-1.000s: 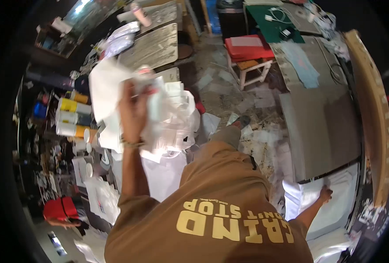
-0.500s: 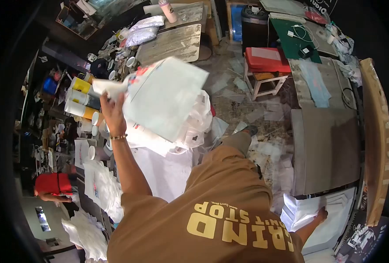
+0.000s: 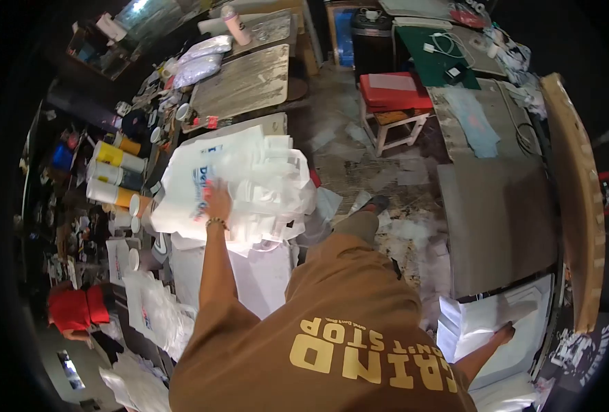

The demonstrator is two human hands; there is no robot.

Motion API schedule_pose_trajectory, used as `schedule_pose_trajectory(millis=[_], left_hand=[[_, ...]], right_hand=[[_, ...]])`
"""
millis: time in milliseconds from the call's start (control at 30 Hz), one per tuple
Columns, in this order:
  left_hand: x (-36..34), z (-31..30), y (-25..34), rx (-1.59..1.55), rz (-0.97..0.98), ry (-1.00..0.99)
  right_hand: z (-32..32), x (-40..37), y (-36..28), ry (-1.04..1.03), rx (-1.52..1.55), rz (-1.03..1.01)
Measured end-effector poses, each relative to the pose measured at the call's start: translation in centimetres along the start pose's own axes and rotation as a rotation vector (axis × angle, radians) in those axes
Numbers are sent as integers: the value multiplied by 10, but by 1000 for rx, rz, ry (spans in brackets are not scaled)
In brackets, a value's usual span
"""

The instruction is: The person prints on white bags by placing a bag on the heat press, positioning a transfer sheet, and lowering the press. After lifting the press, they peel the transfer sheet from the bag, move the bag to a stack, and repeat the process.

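My left hand (image 3: 217, 199) lies over a white plastic bag (image 3: 177, 168) with blue and red print, on top of a pile of similar bags. Its fingers look stretched out on the print, somewhat blurred. The cut handles (image 3: 280, 178) of the piled bags spread to the right. Far to the right, my right hand (image 3: 502, 335) is at the edge of a stack of plain white bags (image 3: 469, 326). Its fingers look closed on the upper layer, though the fingertips are partly hidden. The stack lies on a pale board (image 3: 524, 343).
A red-topped stool (image 3: 395, 93) stands ahead. Grey boards (image 3: 497, 226) line the right side, with a tall wooden frame (image 3: 579, 206) beyond. Ink tubs (image 3: 115, 175) and more white bags (image 3: 150, 309) are at left. A person in red (image 3: 77, 309) is farther left.
The bag my left hand held raised now lies print-up on the pile, and that hand has moved right onto it. My right hand stays at the white stack. The view has shifted slightly.
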State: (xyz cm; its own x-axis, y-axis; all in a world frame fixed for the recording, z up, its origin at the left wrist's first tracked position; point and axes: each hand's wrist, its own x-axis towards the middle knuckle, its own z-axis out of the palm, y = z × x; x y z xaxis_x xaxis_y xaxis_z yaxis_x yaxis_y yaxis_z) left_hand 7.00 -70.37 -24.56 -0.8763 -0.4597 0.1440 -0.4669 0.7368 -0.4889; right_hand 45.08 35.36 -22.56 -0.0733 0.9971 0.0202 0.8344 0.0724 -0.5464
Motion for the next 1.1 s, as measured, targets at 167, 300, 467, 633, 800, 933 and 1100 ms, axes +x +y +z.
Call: schedule_pose_trajectory(millis=[167, 300, 467, 633, 800, 933, 1100], left_hand=[[11, -72, 24, -381, 299, 69], [106, -34, -4, -607, 489, -272], [36, -369, 138, -1378, 820, -277], [-226, -562, 331, -1052, 1884, -1126], [-338, -604, 431, -809, 2011, -709], [-274, -558, 499, -1143, 1953, -597], [-195, -520, 583, -1630, 1549, -1122]], right_hand=[[-63, -25, 32, 149, 304, -41], [-145, -80, 26, 278, 454, -37], [-220, -190, -55, 305, 308, -250], [-116, -258, -216, 3, 561, -357], [-48, -305, -316, -193, 763, -424], [-20, -291, -201, 391, 312, -186], [-28, -299, -175, -424, 621, 300]])
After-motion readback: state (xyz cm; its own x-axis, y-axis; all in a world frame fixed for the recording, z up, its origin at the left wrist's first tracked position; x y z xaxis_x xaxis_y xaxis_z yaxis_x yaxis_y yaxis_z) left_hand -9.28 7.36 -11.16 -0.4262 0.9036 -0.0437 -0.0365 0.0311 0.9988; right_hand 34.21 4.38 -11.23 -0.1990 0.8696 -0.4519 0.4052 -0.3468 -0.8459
